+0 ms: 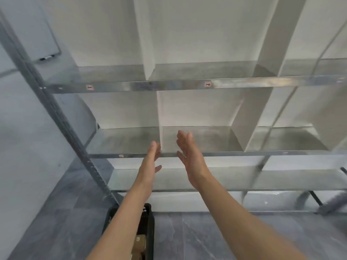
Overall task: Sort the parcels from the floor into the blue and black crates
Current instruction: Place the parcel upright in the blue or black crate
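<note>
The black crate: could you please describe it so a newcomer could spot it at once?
Start at the metal shelving rack along the white wall. On the grey floor before its left end, partly hidden by the left forearm, stands the black crate. No other container shows; brown parcels lie inside.

We seem to stand in a stockroom or small warehouse. Before us runs a rack of galvanised steel shelving (pixel 187 85), several tiers high, carried on a slotted upright (pixel 62 117) of the kind used for storage, and small stickers (pixel 207 84) mark the front edges of its shelves. Behind it is a plain white wall (pixel 197 30). Underfoot lies a floor (pixel 187 237) of grey stone-look tiles, on which a black crate (pixel 149 231) holds brown parcels (pixel 139 243).
</note>
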Demonstrator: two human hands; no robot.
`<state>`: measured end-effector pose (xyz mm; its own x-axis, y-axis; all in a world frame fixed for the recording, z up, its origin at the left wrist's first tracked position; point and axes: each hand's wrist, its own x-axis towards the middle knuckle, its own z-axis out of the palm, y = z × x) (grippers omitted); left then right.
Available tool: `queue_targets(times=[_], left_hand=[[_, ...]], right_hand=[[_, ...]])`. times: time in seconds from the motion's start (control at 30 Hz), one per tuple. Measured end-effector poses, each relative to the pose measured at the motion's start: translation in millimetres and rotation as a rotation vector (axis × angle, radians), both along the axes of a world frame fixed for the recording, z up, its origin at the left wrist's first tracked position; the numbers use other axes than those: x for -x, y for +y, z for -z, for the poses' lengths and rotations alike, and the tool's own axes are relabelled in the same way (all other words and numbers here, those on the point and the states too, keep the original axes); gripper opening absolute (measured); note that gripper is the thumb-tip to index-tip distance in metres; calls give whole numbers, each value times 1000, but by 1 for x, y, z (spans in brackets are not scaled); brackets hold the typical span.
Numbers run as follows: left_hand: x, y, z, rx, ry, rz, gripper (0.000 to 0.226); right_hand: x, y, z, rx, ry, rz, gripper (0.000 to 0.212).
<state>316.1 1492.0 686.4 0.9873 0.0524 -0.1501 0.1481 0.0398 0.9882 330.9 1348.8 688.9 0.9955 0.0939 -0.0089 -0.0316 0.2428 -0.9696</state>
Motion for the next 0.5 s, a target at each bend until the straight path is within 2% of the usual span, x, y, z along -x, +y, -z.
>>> queue_targets(times=[0.27,0.4,0.5], left_hand=[[24,-237,10,3,50,347,69],[56,-354,13,-7,65,540,63],[81,-431,15,-28,77,694,62]], right_hand=[[77,-231,12,-59,43,345,76],[131,-337,19,-68,63,521,85],[172,-403,25,-78,65,647,80]])
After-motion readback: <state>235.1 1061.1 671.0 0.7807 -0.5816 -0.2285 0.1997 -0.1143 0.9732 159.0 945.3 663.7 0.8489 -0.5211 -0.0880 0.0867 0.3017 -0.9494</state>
